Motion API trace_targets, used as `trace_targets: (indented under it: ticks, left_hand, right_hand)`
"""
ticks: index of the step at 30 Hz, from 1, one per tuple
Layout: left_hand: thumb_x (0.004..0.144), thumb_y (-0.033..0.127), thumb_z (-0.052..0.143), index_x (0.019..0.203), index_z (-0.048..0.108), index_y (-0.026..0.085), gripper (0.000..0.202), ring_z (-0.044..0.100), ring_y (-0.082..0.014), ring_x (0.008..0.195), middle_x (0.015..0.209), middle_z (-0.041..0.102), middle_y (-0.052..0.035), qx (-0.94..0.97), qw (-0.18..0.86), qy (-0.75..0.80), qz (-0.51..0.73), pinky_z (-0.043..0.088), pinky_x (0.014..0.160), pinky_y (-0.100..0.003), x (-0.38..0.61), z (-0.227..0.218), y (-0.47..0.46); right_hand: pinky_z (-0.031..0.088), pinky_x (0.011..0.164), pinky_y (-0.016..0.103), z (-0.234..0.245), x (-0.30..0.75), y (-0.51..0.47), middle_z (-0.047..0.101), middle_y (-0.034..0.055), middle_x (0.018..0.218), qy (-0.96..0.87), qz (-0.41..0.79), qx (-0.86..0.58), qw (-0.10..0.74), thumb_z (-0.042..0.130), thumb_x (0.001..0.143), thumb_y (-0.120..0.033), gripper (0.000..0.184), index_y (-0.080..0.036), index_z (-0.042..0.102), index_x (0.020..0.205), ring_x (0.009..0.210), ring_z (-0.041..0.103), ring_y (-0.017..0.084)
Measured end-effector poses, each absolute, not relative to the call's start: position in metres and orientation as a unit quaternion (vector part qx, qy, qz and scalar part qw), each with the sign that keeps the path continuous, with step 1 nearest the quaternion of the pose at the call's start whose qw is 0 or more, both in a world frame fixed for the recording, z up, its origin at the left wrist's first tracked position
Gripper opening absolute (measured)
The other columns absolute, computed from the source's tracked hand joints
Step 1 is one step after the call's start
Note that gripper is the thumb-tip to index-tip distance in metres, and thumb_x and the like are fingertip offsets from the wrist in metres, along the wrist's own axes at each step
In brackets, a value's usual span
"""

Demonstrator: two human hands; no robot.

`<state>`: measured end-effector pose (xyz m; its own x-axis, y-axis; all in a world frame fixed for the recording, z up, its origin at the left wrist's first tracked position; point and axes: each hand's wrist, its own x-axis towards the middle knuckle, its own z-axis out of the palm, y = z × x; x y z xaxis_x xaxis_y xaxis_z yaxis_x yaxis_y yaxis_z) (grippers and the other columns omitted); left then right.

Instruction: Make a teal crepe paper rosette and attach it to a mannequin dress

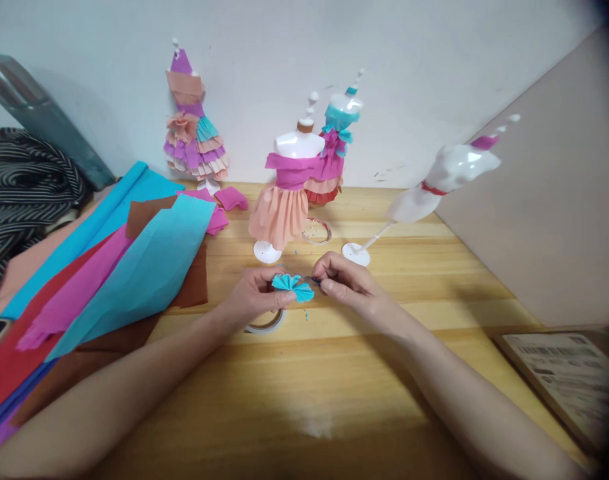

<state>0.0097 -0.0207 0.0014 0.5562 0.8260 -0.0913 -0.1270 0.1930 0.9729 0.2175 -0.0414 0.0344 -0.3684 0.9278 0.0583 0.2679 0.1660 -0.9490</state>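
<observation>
My left hand (256,291) pinches a turquoise pleated crepe-paper bow (293,287), which fans out to both sides of a narrow middle. Close to its right end, the closed fingers of my right hand (345,283) grip a thin dark item (314,281), too small to name. A roll of tape (267,327) lies on the table under my left hand. Just beyond both hands stands a white dress form (294,143) wearing a magenta top and a peach gathered skirt. Tiny turquoise scraps (306,315) are scattered below the bow.
Crepe-paper sheets (144,260) in several colours spread over the left side of the wooden table (284,400). Two dressed forms, one in tiers (197,133) and one with a turquoise top (342,119), stand behind. A bare form (454,172) leans right. A cardboard box (564,380) sits at right.
</observation>
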Motion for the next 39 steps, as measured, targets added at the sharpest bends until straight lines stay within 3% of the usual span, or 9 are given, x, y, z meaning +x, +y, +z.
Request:
trace_targets:
  ticks: [11,18,25,39]
  left_hand:
    - [0.062,0.039,0.081,0.067,0.064,0.014,0.031,0.045,-0.0075,0.059,0.066,0.050,0.0022,0.541,0.705,0.303,0.343,0.037,0.056,-0.022,0.0105,0.0029,-0.0214]
    - [0.063,0.038,0.080,0.065,0.063,0.013,0.030,0.046,-0.0085,0.063,0.067,0.049,0.0020,0.549,0.696,0.307,0.346,0.039,0.059,-0.022,0.0096,-0.0025,-0.0199]
    - [0.061,0.037,0.082,0.067,0.065,0.013,0.030,0.048,-0.0083,0.063,0.068,0.052,0.0019,0.539,0.706,0.292,0.354,0.038,0.059,-0.022,0.0117,-0.0014,-0.0196]
    - [0.060,0.038,0.083,0.068,0.067,0.012,0.031,0.049,-0.0090,0.063,0.067,0.055,0.0013,0.531,0.717,0.285,0.350,0.037,0.060,-0.022,0.0118,-0.0012,-0.0194]
  right_hand:
    - [0.031,0.057,0.027,0.0357,0.2177,-0.0416,0.044,-0.0022,0.071,-0.693,0.465,-0.433,0.342,0.055,0.088,-0.048,0.028,-0.020,0.051,0.084,0.063,0.038,0.013]
    - [0.039,0.062,0.029,0.0370,0.2189,-0.0422,0.059,0.0027,0.078,-0.703,0.455,-0.443,0.321,0.055,0.088,-0.047,0.031,-0.018,0.063,0.093,0.069,0.050,0.016]
    - [0.043,0.066,0.029,0.0376,0.2201,-0.0423,0.065,0.0045,0.079,-0.721,0.436,-0.442,0.307,0.053,0.091,-0.047,0.034,-0.015,0.067,0.092,0.071,0.055,0.016]
    - [0.040,0.061,0.027,0.0382,0.2183,-0.0425,0.058,0.0030,0.072,-0.749,0.412,-0.420,0.306,0.046,0.093,-0.058,0.048,-0.015,0.063,0.083,0.065,0.050,0.014]
